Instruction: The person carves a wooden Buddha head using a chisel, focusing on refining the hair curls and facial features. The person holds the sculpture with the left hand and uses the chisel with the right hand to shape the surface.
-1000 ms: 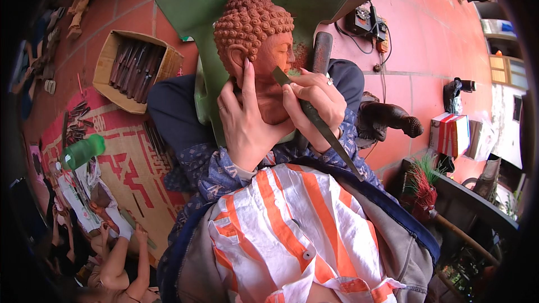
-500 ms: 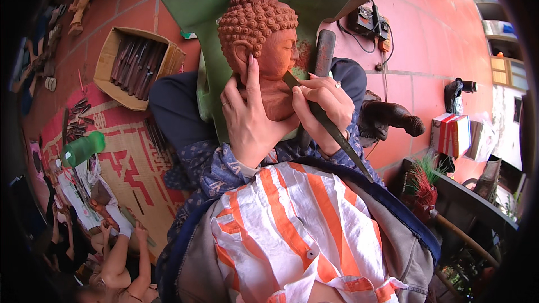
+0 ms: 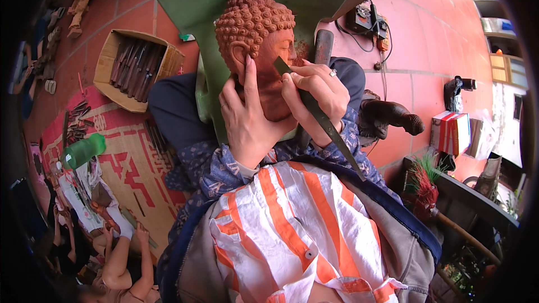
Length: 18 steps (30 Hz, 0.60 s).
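A reddish-brown carved Buddha head (image 3: 254, 22) with tight curls lies on a green plastic stool (image 3: 185, 0) in front of me. My left hand (image 3: 247, 109) is wrapped round its neck and chest, one finger pointing up beside the ear. In my right hand (image 3: 320, 92) is a long flat dark file (image 3: 325, 120), pinched near its upper end. The file's tip rests against the cheek near the mouth, and its other end slants down toward my right side. Reddish dust lies on the stool beside the face.
A cardboard box (image 3: 104, 81) of dark chisel-like tools stands at the left, near a green bottle (image 3: 84, 150). A dark-handled tool (image 3: 323, 47) lies beside the head. Right are a dark carved figure (image 3: 390, 118) and a corded device (image 3: 365, 21). Another person's hands (image 3: 140, 235) work at lower left.
The file and my right hand have shifted slightly left and up, bringing the tip from beside the chin onto the cheek. The head has shifted slightly left, with my left hand still round it.
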### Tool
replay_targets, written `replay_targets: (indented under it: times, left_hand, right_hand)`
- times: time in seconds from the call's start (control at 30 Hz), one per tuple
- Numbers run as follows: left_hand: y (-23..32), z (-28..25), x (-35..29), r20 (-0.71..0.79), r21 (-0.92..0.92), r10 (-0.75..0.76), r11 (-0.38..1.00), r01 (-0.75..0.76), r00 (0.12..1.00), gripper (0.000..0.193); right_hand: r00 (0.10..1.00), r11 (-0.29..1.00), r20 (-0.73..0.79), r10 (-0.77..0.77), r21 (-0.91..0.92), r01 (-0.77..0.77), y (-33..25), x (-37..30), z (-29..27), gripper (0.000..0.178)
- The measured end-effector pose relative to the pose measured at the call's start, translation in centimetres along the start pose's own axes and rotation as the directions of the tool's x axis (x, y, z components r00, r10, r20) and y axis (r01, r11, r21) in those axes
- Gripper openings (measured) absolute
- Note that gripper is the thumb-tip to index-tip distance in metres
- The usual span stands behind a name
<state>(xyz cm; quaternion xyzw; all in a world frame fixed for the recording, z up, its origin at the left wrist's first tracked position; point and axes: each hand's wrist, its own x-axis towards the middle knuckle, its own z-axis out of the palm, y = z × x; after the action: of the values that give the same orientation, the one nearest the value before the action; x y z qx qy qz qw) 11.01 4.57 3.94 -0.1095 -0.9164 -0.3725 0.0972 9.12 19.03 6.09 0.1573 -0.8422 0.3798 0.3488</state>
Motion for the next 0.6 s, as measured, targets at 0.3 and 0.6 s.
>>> replay_targets:
  times: [0.3, 0.6]
  left_hand:
    - [-0.1, 0.2, 0.0, -0.005, 0.005, -0.001, 1.0, 0.001, 1.0, 0.125]
    - [0.0, 0.2, 0.1, 0.005, 0.024, -0.004, 1.0, 0.004, 1.0, 0.12]
  right_hand:
    - [0.998, 0.999, 0.044, 0.04, -0.038, -0.039, -0.7, 0.8, -0.2, 0.017]
    - [0.999, 0.999, 0.049, -0.012, -0.044, 0.015, -1.0, 0.3, 0.0, 0.015]
